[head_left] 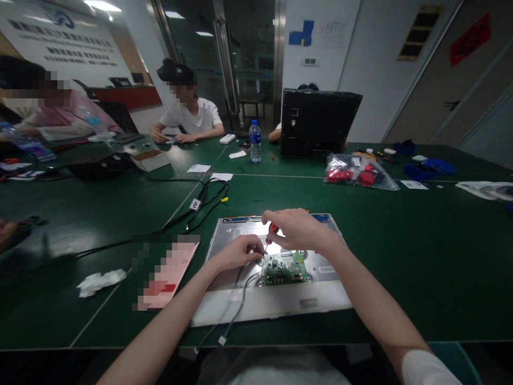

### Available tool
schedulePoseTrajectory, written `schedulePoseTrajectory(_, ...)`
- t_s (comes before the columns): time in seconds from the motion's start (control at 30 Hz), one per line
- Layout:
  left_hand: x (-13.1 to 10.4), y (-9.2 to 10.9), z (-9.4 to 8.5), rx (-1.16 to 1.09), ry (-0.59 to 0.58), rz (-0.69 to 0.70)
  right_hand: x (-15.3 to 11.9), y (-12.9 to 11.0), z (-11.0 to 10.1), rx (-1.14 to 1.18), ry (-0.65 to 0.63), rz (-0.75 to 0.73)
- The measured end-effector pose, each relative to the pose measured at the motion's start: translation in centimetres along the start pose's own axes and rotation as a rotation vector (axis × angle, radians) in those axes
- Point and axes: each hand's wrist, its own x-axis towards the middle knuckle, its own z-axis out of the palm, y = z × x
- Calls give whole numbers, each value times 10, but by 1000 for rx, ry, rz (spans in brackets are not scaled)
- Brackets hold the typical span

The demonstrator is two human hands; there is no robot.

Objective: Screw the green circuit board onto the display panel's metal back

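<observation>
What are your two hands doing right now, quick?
Left hand: fingers at the corner of the green board.
Right hand: closed on a red screwdriver.

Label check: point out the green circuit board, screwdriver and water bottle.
Green circuit board (pixel 284 268), head view: middle of its face.
Screwdriver (pixel 274 228), head view: red part of handle.
Water bottle (pixel 255 143), head view: middle of its body.

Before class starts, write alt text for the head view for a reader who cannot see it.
A right hand holds a red-handled screwdriver at the edge of a green circuit board on a silver metal panel, the left hand beside the tip.
</observation>
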Motion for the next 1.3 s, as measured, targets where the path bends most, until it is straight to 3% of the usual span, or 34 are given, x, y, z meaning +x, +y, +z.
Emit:
schedulePoseTrajectory(0.2, 0, 1, -1, 11, -13, -1, 1, 1, 1, -59, 9, -2)
schedulePoseTrajectory(0.6, 0, -2, 0, 13, -11, -4, -4, 1, -2, 71, -17, -48)
schedulePoseTrajectory(1.3, 0, 3, -1, 17, -16, -10, 0, 2, 0, -21, -11, 23)
